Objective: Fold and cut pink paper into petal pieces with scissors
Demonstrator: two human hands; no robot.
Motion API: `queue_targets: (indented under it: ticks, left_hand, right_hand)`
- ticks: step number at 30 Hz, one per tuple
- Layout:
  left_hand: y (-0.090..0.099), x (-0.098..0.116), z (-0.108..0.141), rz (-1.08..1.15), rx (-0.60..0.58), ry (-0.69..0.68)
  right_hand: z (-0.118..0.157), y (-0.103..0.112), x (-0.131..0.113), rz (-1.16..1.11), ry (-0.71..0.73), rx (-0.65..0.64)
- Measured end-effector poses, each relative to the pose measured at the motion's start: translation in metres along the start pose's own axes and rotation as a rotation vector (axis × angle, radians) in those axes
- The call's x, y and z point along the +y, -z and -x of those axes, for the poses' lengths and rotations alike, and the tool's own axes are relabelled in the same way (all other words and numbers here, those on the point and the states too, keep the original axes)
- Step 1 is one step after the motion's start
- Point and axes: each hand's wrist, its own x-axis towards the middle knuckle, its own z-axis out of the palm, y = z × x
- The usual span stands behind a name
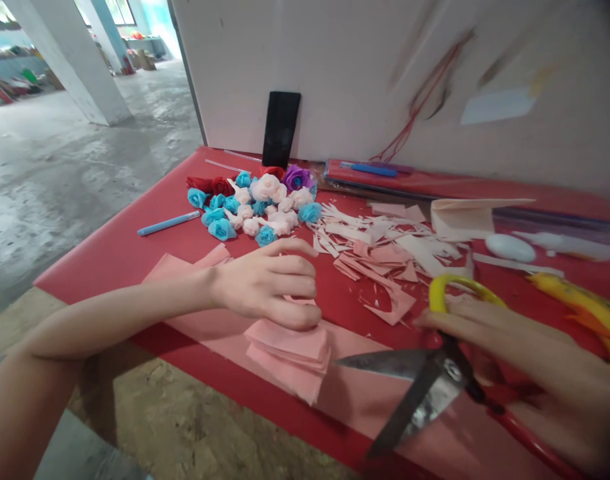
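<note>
My left hand [272, 283] is closed on a folded stack of pink crepe paper [289, 353], gripping its far end with thumb and fingers. The stack's near end sticks out toward me. Under it, a long strip of pink paper [357, 343] lies along the table's front. My right hand [525, 360], slightly blurred, holds scissors [447, 373] with one yellow and one red handle. Their blades are spread apart, with one tip near the right side of the stack and the other pointing down over the table's front edge.
On the red table [109, 230], blue, pink, red and purple paper flowers [265, 203] are heaped behind my left hand. Paper scraps [385, 247] lie to their right. A phone [281, 130] leans on the board behind; a blue pen [169, 223] and a yellow tool [579, 303] lie at the sides.
</note>
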Motion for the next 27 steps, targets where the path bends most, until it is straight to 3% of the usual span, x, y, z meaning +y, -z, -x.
queue_targets:
  ticks: [4, 18, 27]
  left_hand:
    - [-0.0007, -0.0015, -0.0003, -0.04, -0.012, -0.005]
    - [-0.002, -0.0041, 0.0036, -0.051, -0.089, -0.001]
    - [-0.0025, -0.0043, 0.0028, -0.004, -0.065, -0.003]
  right_hand:
    - [-0.003, 0.0013, -0.0017, 0.063, 0.136, 0.043]
    - [-0.0058, 0.0002, -0.0007, 0.086, 0.108, 0.027]
    - [-0.0059, -0.0026, -0.0008, 0.107, 0.104, 0.001]
